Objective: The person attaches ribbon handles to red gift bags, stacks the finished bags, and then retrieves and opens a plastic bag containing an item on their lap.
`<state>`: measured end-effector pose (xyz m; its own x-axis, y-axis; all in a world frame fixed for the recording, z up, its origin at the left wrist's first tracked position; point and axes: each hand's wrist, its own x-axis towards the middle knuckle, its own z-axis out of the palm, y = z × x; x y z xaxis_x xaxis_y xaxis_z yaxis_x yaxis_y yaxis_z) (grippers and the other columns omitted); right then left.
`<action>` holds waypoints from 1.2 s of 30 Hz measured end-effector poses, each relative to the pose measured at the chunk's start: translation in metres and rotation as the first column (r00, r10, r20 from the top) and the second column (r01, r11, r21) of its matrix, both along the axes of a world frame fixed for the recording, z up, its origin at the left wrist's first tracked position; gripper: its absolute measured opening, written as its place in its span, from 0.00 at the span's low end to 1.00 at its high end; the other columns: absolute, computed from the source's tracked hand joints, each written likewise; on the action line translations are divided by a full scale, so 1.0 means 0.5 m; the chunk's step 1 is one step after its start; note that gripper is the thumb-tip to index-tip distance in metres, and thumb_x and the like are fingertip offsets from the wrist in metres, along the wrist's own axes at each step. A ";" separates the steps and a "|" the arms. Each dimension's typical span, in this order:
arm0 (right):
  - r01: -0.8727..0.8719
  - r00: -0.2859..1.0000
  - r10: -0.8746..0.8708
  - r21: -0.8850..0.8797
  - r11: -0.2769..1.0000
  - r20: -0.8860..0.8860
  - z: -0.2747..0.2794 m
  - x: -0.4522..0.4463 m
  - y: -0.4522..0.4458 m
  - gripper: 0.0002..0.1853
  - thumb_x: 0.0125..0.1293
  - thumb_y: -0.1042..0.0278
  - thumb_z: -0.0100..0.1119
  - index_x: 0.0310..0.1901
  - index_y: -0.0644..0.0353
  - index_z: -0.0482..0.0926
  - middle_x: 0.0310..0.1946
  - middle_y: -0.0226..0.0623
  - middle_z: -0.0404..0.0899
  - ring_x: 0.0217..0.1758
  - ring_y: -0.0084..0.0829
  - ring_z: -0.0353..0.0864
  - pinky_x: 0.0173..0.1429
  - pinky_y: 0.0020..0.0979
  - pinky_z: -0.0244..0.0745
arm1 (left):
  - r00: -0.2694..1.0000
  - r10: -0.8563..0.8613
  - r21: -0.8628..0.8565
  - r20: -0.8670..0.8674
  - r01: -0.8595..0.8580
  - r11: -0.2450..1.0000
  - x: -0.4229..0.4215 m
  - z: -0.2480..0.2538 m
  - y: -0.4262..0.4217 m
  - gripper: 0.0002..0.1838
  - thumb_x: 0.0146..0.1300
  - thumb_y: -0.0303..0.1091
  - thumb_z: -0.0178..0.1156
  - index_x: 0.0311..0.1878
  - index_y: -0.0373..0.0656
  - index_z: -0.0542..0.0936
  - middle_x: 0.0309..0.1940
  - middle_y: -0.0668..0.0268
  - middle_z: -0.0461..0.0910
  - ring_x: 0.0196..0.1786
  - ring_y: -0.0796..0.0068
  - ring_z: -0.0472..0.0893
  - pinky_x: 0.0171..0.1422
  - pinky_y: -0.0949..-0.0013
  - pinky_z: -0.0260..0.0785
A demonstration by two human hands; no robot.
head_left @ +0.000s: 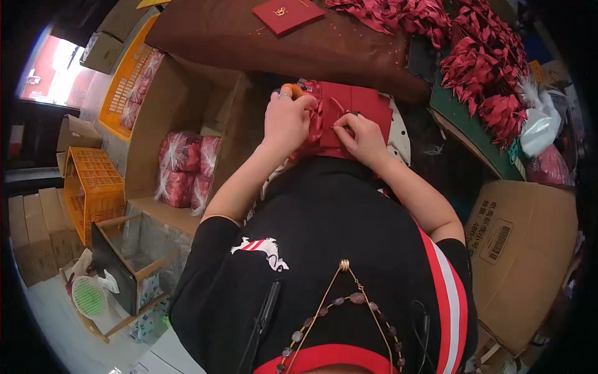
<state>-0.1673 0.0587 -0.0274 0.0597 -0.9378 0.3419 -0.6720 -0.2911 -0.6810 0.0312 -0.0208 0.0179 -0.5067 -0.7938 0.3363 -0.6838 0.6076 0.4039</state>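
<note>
left hand point(288, 119): curled, can't tell grip
right hand point(365, 137): pinches maybe a red strip point(339, 105)
red bundle point(359, 103): 1 o'clock, by both

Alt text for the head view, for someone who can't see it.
A person's left hand and right hand work at red pieces in front of their black shirt. Beyond, a brown-covered table bears a red card; at left, an open carton holds bagged red bundles.

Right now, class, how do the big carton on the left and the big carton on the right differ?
The left carton shows its open inside; the right carton shows a printed outer side.
Bagged red bundles sit in the left carton; the right carton's contents are hidden.
Both are brown cardboard.
</note>
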 end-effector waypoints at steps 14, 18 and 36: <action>0.056 0.996 -0.064 0.121 0.991 0.061 0.023 -0.002 0.008 0.06 0.62 0.68 0.65 0.37 0.58 0.81 0.30 0.40 0.81 0.34 0.40 0.82 0.39 0.39 0.77 | 0.978 -0.155 0.144 0.137 0.135 0.980 0.009 0.008 0.015 0.08 0.57 0.40 0.70 0.37 0.49 0.87 0.39 0.62 0.81 0.46 0.56 0.79 0.51 0.57 0.73; 0.058 0.997 -0.061 0.068 0.996 0.049 0.022 -0.003 0.005 0.05 0.63 0.67 0.65 0.37 0.57 0.82 0.30 0.38 0.81 0.34 0.39 0.83 0.39 0.38 0.77 | 0.976 -0.219 0.288 -0.019 0.215 0.933 0.000 -0.013 0.003 0.10 0.56 0.36 0.69 0.39 0.44 0.87 0.38 0.58 0.82 0.46 0.56 0.80 0.53 0.56 0.73; 0.040 0.996 -0.049 -0.116 0.992 -0.076 0.003 0.017 0.013 0.06 0.61 0.68 0.67 0.36 0.57 0.80 0.28 0.38 0.80 0.29 0.41 0.83 0.33 0.38 0.77 | 0.952 -0.234 0.400 -0.196 0.296 0.867 -0.021 -0.048 -0.006 0.12 0.54 0.31 0.66 0.41 0.38 0.86 0.40 0.55 0.83 0.47 0.54 0.83 0.53 0.60 0.74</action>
<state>-0.1586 0.0654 -0.0259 0.0502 -0.8950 0.4433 -0.7361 -0.3331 -0.5892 0.0205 -0.0238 -0.0060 -0.6916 -0.7175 0.0830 -0.4404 0.5099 0.7389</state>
